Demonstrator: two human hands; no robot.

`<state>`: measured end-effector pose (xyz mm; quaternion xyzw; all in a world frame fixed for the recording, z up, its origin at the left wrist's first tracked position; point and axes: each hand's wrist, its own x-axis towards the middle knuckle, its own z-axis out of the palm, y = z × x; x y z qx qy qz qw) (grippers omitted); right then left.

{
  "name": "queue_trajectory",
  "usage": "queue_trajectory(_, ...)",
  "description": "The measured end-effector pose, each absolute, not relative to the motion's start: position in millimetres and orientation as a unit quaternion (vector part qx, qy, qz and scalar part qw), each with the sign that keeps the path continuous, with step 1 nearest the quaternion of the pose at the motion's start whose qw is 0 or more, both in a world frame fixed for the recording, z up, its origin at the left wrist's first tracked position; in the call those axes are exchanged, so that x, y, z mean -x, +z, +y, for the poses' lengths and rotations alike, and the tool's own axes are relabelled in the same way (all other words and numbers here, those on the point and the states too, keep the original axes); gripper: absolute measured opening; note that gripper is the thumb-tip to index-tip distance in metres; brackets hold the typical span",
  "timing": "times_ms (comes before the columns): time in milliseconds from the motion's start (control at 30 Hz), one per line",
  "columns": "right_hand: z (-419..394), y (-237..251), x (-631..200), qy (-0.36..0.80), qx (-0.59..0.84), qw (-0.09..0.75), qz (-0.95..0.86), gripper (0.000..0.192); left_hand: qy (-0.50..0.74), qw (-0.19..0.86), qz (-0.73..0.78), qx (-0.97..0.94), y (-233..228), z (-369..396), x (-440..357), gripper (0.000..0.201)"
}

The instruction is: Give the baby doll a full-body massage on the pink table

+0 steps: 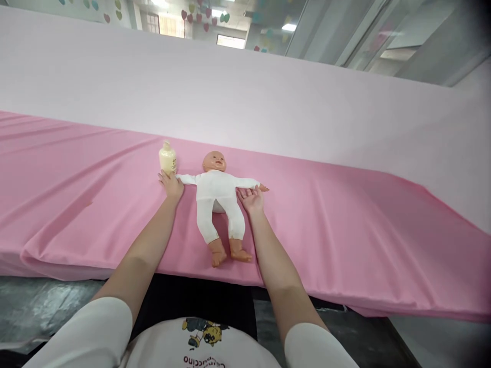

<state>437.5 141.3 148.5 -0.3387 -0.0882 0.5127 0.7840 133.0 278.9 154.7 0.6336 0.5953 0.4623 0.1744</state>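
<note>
A baby doll (217, 186) in a white long-sleeved outfit lies on its back on the pink cloth, its head at the far side, arms stretched sideways and feet toward me. Over the end of the doll's left-side sleeve lies my left hand (171, 185), fingers extended toward the base of a cream pump bottle (168, 158); the doll's hand there is hidden. On the other side, my right hand (251, 199) rests palm up with loosely spread fingers, their tips against the underside of the doll's other sleeve. That doll hand (264, 187) shows beyond my fingertips.
Pink cloth (345, 230) with folds covers the long table and hangs over its near edge. Behind it runs a white partition (249, 97), with glass above bearing heart-shaped decorations. A dark floor (49, 301) shows below the table's front edge.
</note>
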Motion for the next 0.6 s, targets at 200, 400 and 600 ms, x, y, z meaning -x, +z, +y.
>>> queue_trajectory(200, 142, 151, -436, 0.501, 0.355, 0.785, -0.084, 0.023, 0.321, 0.159, 0.504, -0.786, 153, 225, -141, 0.056)
queue_trajectory(400, 148, 146, -421, 0.485, 0.364, 0.787, -0.115, 0.022, 0.146, 0.145, 0.424, -0.882, 140, 181, -112, 0.082)
queue_trajectory(600, 146, 151, -409, 0.477, 0.335, 0.809, -0.080, 0.018, 0.126, 0.178, 0.394, -0.893, 145, 166, -121, 0.112)
